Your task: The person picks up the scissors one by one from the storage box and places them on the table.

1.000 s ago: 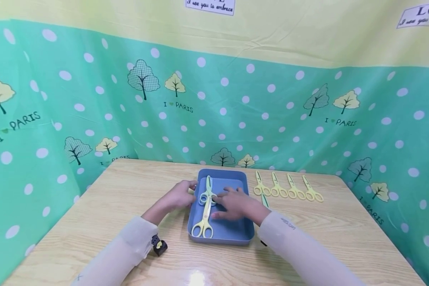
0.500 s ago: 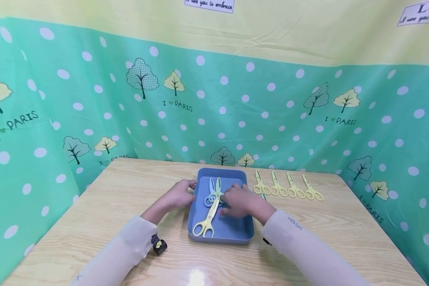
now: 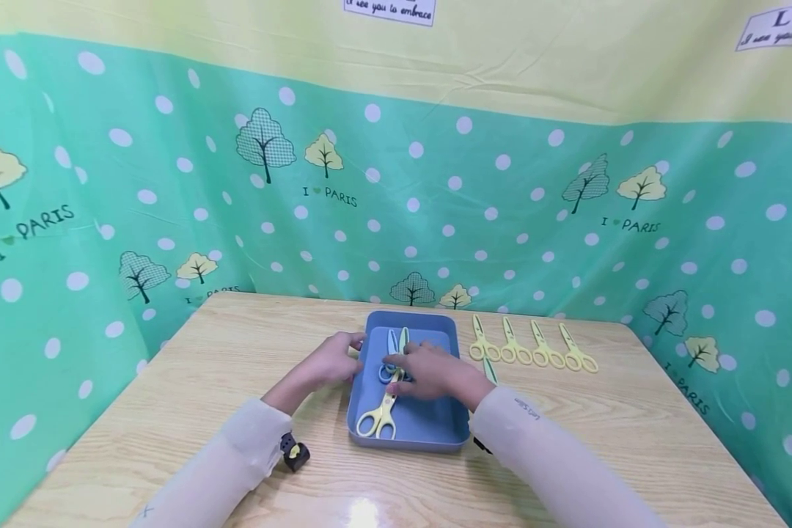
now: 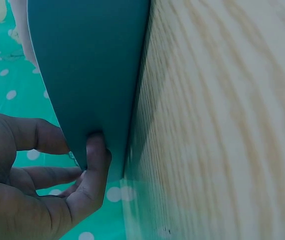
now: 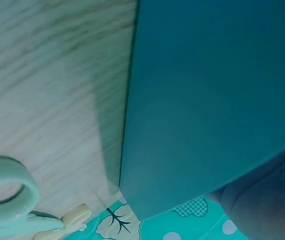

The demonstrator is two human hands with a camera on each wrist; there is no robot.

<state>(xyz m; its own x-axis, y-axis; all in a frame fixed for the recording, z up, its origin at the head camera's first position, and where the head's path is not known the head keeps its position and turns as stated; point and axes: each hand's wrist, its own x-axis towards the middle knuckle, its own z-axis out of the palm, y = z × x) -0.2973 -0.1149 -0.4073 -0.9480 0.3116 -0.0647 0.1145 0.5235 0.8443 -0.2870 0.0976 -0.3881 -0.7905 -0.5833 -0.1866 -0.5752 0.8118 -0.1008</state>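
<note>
A blue plastic tray [image 3: 409, 445] sits on the table, its left wall pinched by my left hand [image 3: 330, 361]. In the left wrist view a digit of the left hand [image 4: 47, 185] presses the wall's outer face, and other fingers lie at the rim. Inside the tray lie yellow scissors [image 3: 378, 419], blue scissors [image 3: 391, 341] and pale green scissors [image 3: 405, 337], partly overlapping. My right hand [image 3: 432, 372] reaches over them, thumb and forefinger spread around the yellow blades. Its other fingers are hidden. The right wrist view shows mostly the tray's outer wall [image 5: 202, 110].
To the right of the tray, several yellow scissors [image 3: 515, 352] lie in a row. Green scissors [image 3: 489, 370] lie in front of the row, partly hidden by the right arm. A polka-dot curtain [image 3: 435, 220] hangs behind the wooden table [image 3: 251, 330].
The stacked scissors have been spread, so the blue and green pairs show side by side. My right hand drew right, then came back left over the yellow pair. The left hand stays put.
</note>
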